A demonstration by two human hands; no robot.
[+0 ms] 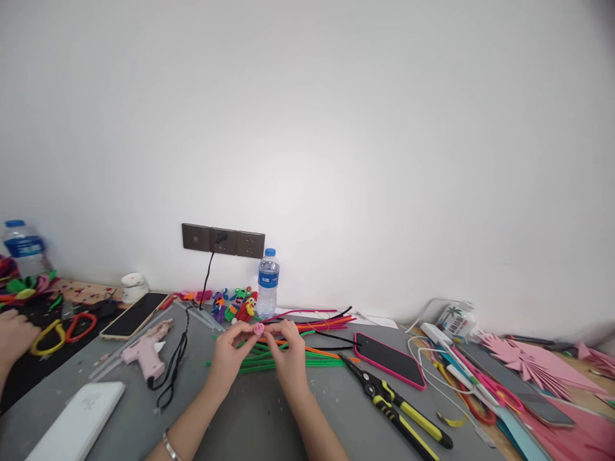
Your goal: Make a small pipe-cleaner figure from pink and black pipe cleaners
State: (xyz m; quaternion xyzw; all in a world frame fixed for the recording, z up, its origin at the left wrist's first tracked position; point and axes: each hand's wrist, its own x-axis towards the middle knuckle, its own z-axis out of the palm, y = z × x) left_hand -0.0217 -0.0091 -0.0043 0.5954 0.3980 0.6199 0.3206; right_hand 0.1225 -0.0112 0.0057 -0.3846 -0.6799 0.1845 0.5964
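Between the fingertips of both hands is a small pink fuzzy coil [259, 328], which looks like wound pipe cleaner. My left hand [231, 351] pinches its left side, thumb and forefinger closed. My right hand [287, 349] has its fingers closed at the right side of the coil. Beneath and behind the hands lie green pipe cleaners [312, 360], with orange, pink and black ones beyond them. Several small colourful pipe-cleaner figures [246, 306] stand close behind my left hand.
A water bottle [268, 285] stands against the wall. To the left are a pink glue gun [144, 353], a phone [134, 315] and a white box-like device [77, 422]. Yellow-black pliers [394, 406] and a pink-cased phone [389, 360] lie right. Another person's hand [16, 339] shows far left.
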